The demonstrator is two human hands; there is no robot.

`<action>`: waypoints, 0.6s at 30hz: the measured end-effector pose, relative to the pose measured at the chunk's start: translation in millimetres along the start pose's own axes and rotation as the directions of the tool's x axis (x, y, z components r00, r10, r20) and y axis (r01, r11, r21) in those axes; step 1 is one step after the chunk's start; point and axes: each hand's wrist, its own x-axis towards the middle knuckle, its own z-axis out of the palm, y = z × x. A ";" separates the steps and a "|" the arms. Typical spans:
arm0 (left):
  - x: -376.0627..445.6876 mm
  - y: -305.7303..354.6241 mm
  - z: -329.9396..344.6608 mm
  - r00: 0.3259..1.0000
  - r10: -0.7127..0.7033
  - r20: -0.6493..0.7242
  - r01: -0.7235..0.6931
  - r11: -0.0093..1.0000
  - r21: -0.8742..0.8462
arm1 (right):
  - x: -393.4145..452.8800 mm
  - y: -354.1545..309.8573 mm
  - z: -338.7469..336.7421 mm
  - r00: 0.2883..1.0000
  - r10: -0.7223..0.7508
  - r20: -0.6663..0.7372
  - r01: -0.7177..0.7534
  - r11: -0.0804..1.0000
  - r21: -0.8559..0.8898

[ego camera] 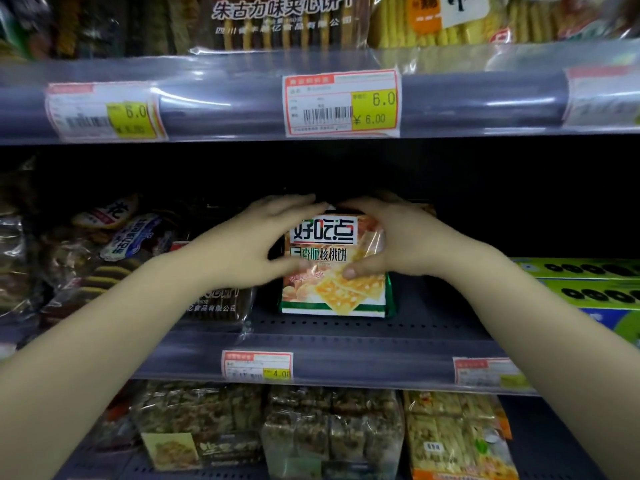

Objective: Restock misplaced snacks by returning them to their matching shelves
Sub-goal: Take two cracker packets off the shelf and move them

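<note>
**Walnut biscuit pack on middle shelf, both hands on it**

Walnut biscuit pack (335, 268) upright on middle shelf (346, 327), face out, base on the perforated deck, set a little back from the front lip. Held from both sides: left hand (258, 244) wrapped round the left edge, thumb on the front; right hand (384, 240) wrapped round the right edge, thumb pressed on the front film. Fingers of both reaching over the top of the pack, tips almost meeting. Neither hand free.

Readable on the pack: 好吃点 in large black characters, below it 香脆核桃饼. Green-and-white wrapper, biscuit photo on lower half.

Just left, touching or nearly so: dark sandwich biscuit packs (214, 299), print partly legible, 食品有限公司. Right: bare stretch of deck, then green boxes (585, 282) well apart. Price tag (257, 366) on the lip below-left reads 4.00; product name on it too blurred to read. Upper shelf tag (341, 103) reads ¥6.00, with a pack above marked 朱古力味夹心饼干. Lower shelf: nut brittle bars (332, 431).

Risks, judged:
- Wrong slot. No matching packs visible alongside, tag text unreadable, so match unconfirmed.
- Tip-over on release. Tall narrow pack, no visible support behind or on the right; likely to fall backward or sideways if let go off-balance.
- Crushed biscuits from thumb pressure on soft film.
- Left forearm close to the dark packs; careless withdrawal could drag one off the lip.
</note>
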 end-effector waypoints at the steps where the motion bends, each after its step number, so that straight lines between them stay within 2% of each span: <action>1: -1.7 2.4 4.0 0.998 -0.043 0.046 0.039 0.997 0.070 | -0.2 1.0 -0.5 1.000 -0.016 -0.013 0.016 1.000 -0.018; 2: -3.6 5.5 7.7 0.994 -0.085 0.065 0.075 0.987 0.140 | -1.2 2.3 -0.1 0.999 -0.027 -0.023 0.027 0.999 -0.030; 4: -7.6 11.9 14.2 0.994 -0.107 0.013 0.101 0.964 0.248 | -4.7 5.1 3.2 0.997 -0.069 -0.021 0.067 0.994 -0.085; 7: -9.5 14.9 19.5 0.993 -0.102 -0.065 0.117 0.945 0.304 | -10.5 6.5 9.5 0.990 -0.142 0.013 0.140 0.953 -0.267; 12: -6.8 18.5 24.1 0.989 -0.114 -0.099 0.145 0.901 0.408 | -8.0 5.0 10.2 0.989 -0.095 0.113 0.131 0.916 -0.380; 18: 8.0 13.9 15.7 0.982 -0.173 -0.074 0.189 0.887 0.422 | 5.5 7.3 10.2 0.991 -0.103 0.082 0.125 0.931 -0.343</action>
